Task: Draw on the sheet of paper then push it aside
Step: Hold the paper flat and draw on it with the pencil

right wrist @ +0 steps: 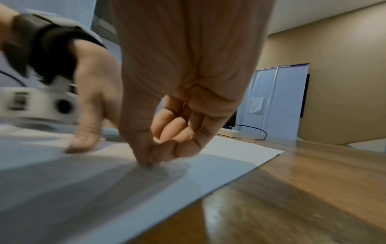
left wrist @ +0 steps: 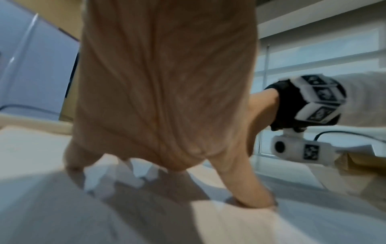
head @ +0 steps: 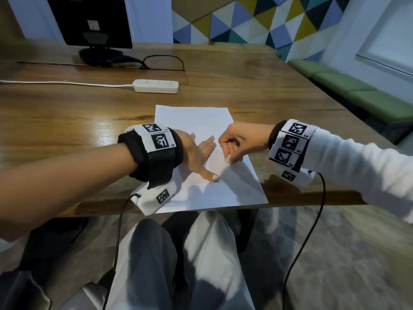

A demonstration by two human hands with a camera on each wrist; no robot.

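Simply hands (head: 220, 147) on paper (head: 214, 189)

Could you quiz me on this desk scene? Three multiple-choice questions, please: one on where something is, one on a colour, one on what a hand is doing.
1. Where is the power strip?
A. beyond the sheet of paper, on the table
B. on the paper
C. on the floor

2. What colour is the paper?
A. yellow
B. white
C. green

3. What is the left hand doing?
A. gripping a cup
B. hanging off the table
C. pressing flat on the paper

Answers: 1 A, it lies farther up the table than the sheet. 2 B, the sheet is plain white. 3 C, its spread fingers hold the sheet down while the right hand pinches its fingertips onto it.
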